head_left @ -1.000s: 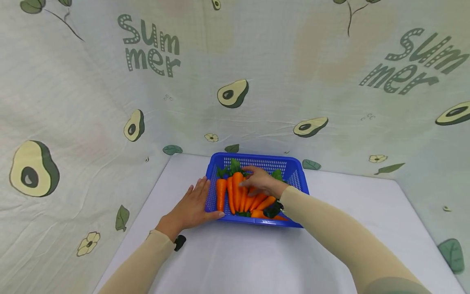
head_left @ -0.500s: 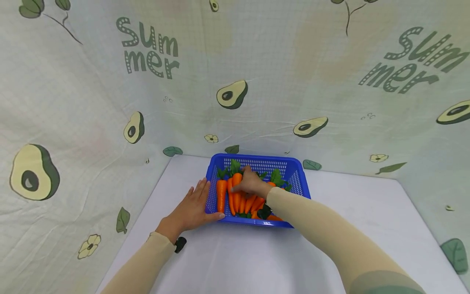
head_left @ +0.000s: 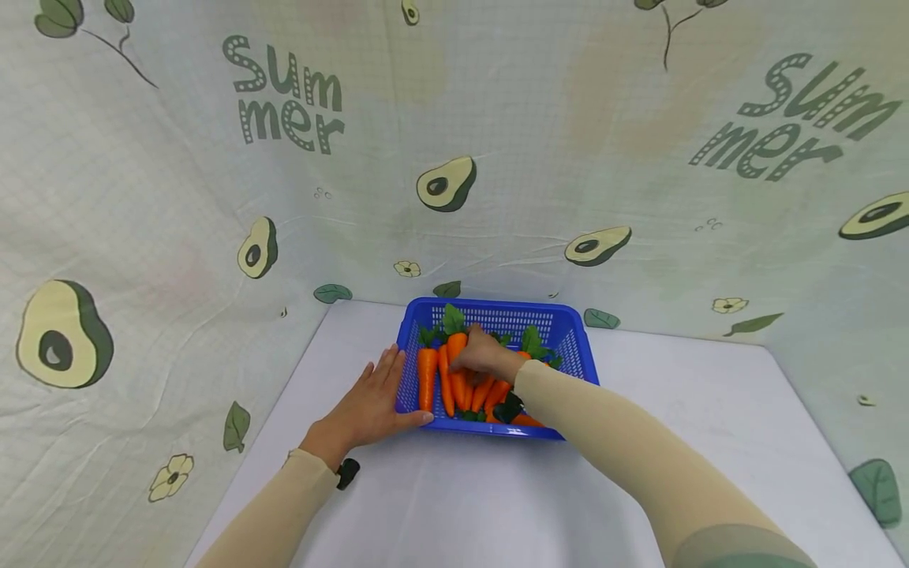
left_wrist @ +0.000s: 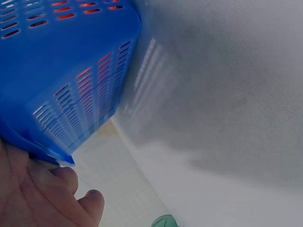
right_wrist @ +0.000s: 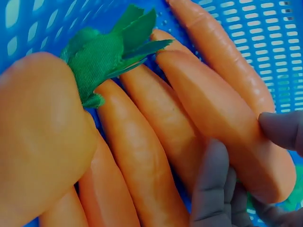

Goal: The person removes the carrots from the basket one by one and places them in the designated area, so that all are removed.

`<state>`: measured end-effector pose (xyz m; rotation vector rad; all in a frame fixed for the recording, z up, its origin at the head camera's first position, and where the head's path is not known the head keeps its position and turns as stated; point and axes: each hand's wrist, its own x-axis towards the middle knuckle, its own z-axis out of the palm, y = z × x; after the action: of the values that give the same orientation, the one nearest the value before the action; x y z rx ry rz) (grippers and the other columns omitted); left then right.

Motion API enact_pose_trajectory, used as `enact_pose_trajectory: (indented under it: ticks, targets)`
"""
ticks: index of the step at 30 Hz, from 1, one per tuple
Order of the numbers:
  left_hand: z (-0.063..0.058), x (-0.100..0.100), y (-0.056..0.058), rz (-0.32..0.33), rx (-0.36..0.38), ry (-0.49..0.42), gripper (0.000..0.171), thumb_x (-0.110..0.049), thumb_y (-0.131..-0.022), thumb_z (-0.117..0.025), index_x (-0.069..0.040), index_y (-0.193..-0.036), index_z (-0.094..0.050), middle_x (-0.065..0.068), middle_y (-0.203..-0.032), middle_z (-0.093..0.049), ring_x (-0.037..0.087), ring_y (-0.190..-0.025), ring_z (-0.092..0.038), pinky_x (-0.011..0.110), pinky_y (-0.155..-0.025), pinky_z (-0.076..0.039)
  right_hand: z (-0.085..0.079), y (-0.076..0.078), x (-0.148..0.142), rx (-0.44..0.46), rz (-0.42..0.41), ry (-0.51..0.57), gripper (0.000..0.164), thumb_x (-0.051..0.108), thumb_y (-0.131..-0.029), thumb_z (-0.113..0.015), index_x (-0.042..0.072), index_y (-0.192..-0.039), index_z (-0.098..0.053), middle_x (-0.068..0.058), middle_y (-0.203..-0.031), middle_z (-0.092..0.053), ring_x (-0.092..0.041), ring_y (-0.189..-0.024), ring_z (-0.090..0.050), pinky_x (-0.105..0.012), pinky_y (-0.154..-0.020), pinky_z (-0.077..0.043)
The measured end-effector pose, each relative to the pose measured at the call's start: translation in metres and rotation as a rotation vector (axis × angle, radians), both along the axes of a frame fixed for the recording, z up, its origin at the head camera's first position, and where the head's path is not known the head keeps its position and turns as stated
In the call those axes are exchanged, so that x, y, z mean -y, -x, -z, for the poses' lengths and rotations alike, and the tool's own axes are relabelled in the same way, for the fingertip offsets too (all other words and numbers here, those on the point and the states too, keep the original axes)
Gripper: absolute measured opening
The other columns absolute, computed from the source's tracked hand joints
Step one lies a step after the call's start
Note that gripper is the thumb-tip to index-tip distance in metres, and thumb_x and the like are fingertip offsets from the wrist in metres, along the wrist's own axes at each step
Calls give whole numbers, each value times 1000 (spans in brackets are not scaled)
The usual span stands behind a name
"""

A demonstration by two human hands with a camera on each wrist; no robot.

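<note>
A blue plastic basket [head_left: 497, 304] holds several orange carrots with green leafy tops. My left hand [head_left: 369, 402] lies with straight fingers along the basket's left side, its thumb across the front left corner. In the left wrist view, part of this hand [left_wrist: 42, 198] shows beside the slotted basket wall [left_wrist: 52, 71]. Inside the basket, my right hand [head_left: 484, 352] reaches down to a carrot [right_wrist: 222, 109]. The right wrist view shows the thumb [right_wrist: 283, 131] on one side of it and fingers [right_wrist: 210, 189] on the other, gripping it.
At the basket's left end lies a thick carrot [head_left: 427, 379]. Leafy tops [head_left: 533, 341] show at the back right. The white tabletop [head_left: 682, 410] stretches around the basket, and a printed cloth [head_left: 525, 118] hangs behind it.
My right hand has moved left and down onto a carrot, its thumb and fingers closing around it. My left hand stays at the basket's left side.
</note>
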<state>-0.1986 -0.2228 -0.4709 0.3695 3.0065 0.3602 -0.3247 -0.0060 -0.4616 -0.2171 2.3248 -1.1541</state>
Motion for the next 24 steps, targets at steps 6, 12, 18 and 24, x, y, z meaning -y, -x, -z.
enact_pose_trajectory:
  ticks: [6, 12, 18, 24]
  targets:
    - [2, 0, 1, -10, 9, -14, 126, -92, -71, -39, -6, -157, -6, 12, -166, -2, 29, -153, -8, 51, -123, -12, 1, 4, -6, 27, -4, 72, 90, 15, -81, -75, 4, -152, -21, -19, -135, -50, -27, -95, -63, -43, -80, -58]
    - [0, 0, 0, -17, 16, -30, 126, -92, -71, -40, -7, -157, -5, 11, -166, -1, 29, -153, -9, 51, -123, -13, -3, 6, -11, 73, 25, 176, 91, 11, -84, -71, 13, -155, -14, -20, -137, -49, -27, -88, -67, -51, -81, -58]
    - [0, 0, 0, -16, 26, -40, 126, -92, -71, -41, -7, -157, -5, 11, -166, 1, 30, -153, -8, 51, -123, -12, -10, 4, -21, 119, -2, 300, 91, 9, -88, -70, 26, -156, -13, -20, -131, -53, -29, -87, -70, -59, -85, -54]
    - [2, 0, 1, -15, 30, -50, 126, -92, -71, -40, -7, -157, -5, 11, -166, 1, 30, -153, -8, 51, -123, -12, -11, 3, -34, 123, 4, 387, 83, 12, -89, -71, 31, -153, -20, -19, -134, -51, -30, -97, -68, -60, -84, -54]
